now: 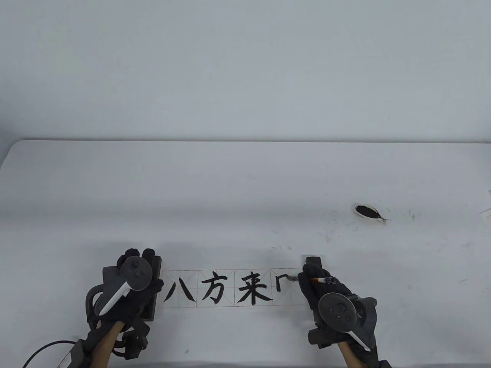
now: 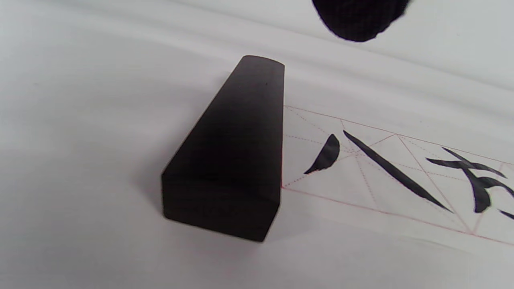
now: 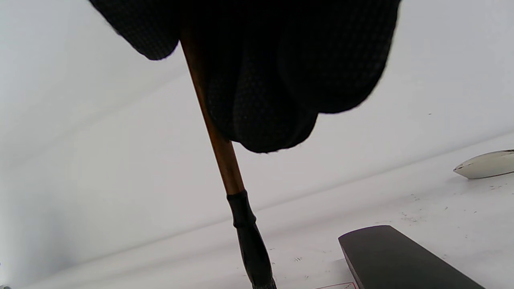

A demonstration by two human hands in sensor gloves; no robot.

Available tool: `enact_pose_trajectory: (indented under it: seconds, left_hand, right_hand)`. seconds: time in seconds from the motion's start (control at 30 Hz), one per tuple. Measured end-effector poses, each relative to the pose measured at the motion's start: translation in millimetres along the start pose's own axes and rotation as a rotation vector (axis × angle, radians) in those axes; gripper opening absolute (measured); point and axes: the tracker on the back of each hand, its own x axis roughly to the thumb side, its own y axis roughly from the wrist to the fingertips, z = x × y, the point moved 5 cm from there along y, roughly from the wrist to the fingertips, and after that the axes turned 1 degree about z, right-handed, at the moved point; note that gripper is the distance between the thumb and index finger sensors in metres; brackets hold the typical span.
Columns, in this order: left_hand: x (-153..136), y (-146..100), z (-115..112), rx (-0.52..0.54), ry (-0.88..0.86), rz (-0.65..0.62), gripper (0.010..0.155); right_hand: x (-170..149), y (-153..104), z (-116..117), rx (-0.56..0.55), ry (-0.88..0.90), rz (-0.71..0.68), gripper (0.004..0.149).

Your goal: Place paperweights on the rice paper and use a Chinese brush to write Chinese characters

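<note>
A rice paper strip [image 1: 230,291] with a red grid lies near the front edge and carries three inked characters plus a partial fourth [image 1: 282,281]. My left hand [image 1: 139,264] hovers with relaxed fingers over the dark left paperweight [image 2: 229,160], whose top is bare in the left wrist view; one fingertip [image 2: 357,20] shows above it. My right hand [image 1: 312,285] grips the brush [image 3: 219,144], whose dark tip [image 1: 293,277] meets the fourth square. The right paperweight [image 1: 312,261] lies just behind that hand and also shows as a dark block [image 3: 401,261].
A small white ink dish [image 1: 369,212] holding black ink sits to the back right, with ink specks scattered around it; its rim [image 3: 486,164] shows in the right wrist view. A cable [image 1: 42,349] trails off the left wrist at the front edge.
</note>
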Motion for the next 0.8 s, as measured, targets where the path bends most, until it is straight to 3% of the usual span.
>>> enact_pose_trajectory:
  seconds: [0.47,0.6,0.8]
  left_hand:
    - [0,0,0,0.0,0.0,0.0,0.082]
    - [0,0,0,0.0,0.0,0.0,0.082]
    - [0,0,0,0.0,0.0,0.0,0.082]
  right_hand:
    - [-2,-1,-4,-0.011,0.014,-0.002,0.038]
    - [-2,-4,-11,-0.082,0.048,-0.006,0.039]
    - [0,-4,-6,-0.052,0.047,-0.027,0.041]
